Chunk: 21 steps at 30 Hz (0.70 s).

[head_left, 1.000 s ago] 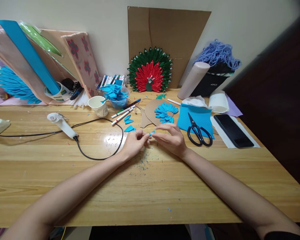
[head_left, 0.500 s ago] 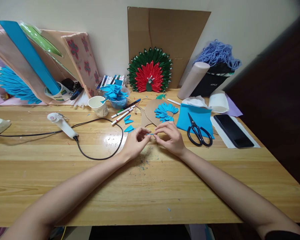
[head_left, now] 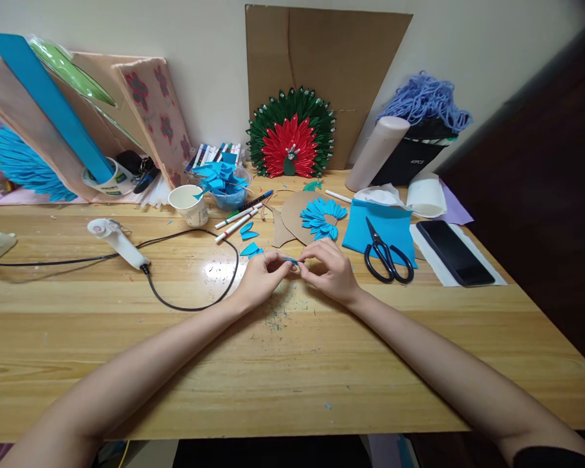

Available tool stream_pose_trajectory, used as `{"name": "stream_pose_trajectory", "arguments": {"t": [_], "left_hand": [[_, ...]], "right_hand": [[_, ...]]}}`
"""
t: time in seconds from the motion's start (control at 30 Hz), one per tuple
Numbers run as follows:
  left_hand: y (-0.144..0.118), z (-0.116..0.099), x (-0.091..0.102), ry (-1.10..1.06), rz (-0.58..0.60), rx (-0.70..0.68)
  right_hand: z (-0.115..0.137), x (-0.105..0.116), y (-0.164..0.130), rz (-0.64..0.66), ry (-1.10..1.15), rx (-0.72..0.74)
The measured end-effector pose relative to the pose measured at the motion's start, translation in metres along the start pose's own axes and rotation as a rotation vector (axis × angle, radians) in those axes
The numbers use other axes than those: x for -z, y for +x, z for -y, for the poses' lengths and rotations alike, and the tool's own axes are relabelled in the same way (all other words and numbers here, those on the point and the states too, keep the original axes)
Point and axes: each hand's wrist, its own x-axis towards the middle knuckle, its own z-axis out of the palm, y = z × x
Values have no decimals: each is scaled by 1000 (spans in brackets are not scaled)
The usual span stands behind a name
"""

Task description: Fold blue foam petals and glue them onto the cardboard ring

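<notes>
Between the fingertips of both hands is a small blue petal [head_left: 291,260], mostly covered by the fingers. My left hand [head_left: 263,279] pinches its left end. From the other side my right hand [head_left: 332,272] pinches it with thumb and forefinger, the hands almost touching. Just beyond them lies a round cardboard piece [head_left: 293,214] with a ring of blue petals [head_left: 316,211] partly around it. Several loose blue petals [head_left: 249,249] rest on the table beyond my left hand.
Black-handled scissors [head_left: 386,255] lie on a blue sheet [head_left: 365,224] at right, beside a phone [head_left: 455,252]. A corded white glue gun [head_left: 119,244] is at left. Behind stand a paper cup [head_left: 189,206], a tub of blue scraps [head_left: 229,195] and a green-and-red peacock [head_left: 291,140].
The petal has turned slightly between the fingers and shows a bit more blue. The hands have drawn a little closer together. The view has shifted slightly.
</notes>
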Motion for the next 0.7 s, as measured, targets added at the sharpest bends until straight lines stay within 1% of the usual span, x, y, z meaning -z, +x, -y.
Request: {"name": "stream_pose_trajectory", "arguments": {"t": [0.3,0.43,0.57,0.63,0.7], "left_hand": [[3,-5,1,-29,32,71],[3,-8,2,-54,48,94],[4,-6,2,-39,15,94],[5,-4,1,-43,-2,95],[4,-2,1,-44,-22,94]], "right_hand": [[-1,-1,-5,76,-59,73],[-1,-1,-5,103,-125,115],[-4,-2,-7,123,-164,155],[-3,-1,-6,116,-138,146],[-2,-1,-5,100,-79,106]]}}
